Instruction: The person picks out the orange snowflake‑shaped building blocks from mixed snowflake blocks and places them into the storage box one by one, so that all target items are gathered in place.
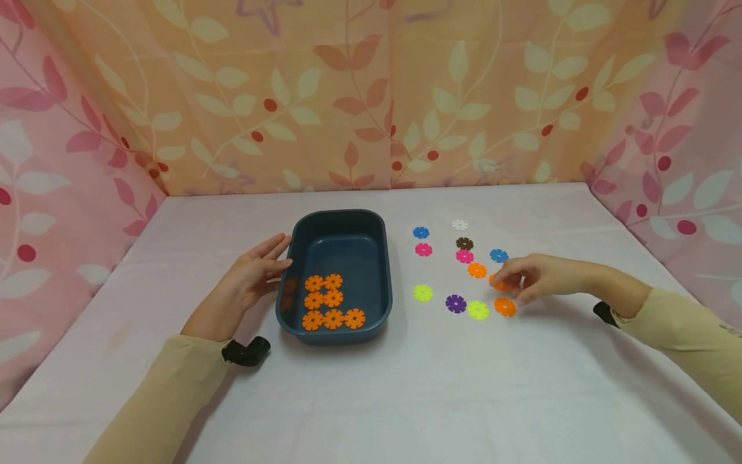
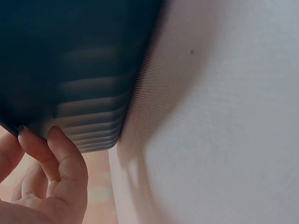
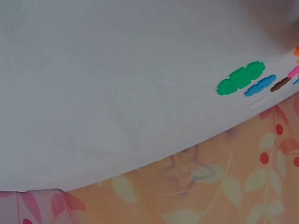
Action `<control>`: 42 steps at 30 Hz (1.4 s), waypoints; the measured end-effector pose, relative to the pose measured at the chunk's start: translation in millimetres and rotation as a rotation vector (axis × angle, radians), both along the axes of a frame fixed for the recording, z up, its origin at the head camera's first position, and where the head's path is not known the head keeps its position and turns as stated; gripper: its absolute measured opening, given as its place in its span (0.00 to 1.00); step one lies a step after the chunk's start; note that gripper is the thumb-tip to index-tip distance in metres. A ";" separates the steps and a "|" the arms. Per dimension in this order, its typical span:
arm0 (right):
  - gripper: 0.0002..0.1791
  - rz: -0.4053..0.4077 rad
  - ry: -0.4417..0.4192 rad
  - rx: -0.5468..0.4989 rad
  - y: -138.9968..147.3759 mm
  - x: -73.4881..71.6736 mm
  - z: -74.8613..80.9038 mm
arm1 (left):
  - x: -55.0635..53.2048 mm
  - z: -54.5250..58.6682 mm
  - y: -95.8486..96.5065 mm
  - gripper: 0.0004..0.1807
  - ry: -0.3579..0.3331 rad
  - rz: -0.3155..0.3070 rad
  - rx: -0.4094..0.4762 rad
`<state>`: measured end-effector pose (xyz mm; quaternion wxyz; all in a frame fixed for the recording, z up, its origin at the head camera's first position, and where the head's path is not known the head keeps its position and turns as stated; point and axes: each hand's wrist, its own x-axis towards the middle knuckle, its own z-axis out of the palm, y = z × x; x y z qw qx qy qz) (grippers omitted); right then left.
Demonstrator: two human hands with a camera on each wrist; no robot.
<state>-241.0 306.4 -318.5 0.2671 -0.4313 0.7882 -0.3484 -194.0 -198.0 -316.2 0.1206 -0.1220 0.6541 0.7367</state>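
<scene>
A dark blue tray (image 1: 379,277) holds several orange notched flower-shaped discs (image 1: 333,319) near its front. My left hand (image 1: 246,277) holds the tray's left rim, with the thumb at the edge; in the left wrist view its fingertips (image 2: 56,133) touch the outer wall. To the right, my right hand (image 1: 536,276) reaches over the loose discs. Its fingertips touch an orange disc (image 1: 496,281) that they partly cover, while the thumb stands apart. Just in front of that hand lies another orange disc (image 1: 505,307). The right wrist view does not clearly show the fingers.
More notched discs lie on the white cloth right of the tray, among them a purple disc (image 1: 456,304), a brown disc (image 1: 464,243) and a white disc (image 1: 460,225). A green disc (image 3: 241,78) appears in the right wrist view. Patterned curtains (image 1: 371,96) enclose the table's back and sides.
</scene>
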 end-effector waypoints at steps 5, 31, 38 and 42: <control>0.18 -0.023 -0.058 0.052 1.0 -0.2 -6.7 | 0.7 0.5 0.3 0.38 0.001 0.004 -0.002; 0.16 -0.190 -0.034 0.232 -6.8 5.5 -11.4 | 0.3 0.3 -0.2 0.38 -0.006 0.008 0.003; 0.16 -0.242 -0.036 0.212 -9.3 10.7 -11.4 | 0.8 0.7 0.0 0.39 -0.006 0.010 0.010; 0.15 -0.267 -0.025 0.208 -9.9 12.7 -9.9 | 1.4 0.5 0.5 0.39 -0.005 0.007 0.014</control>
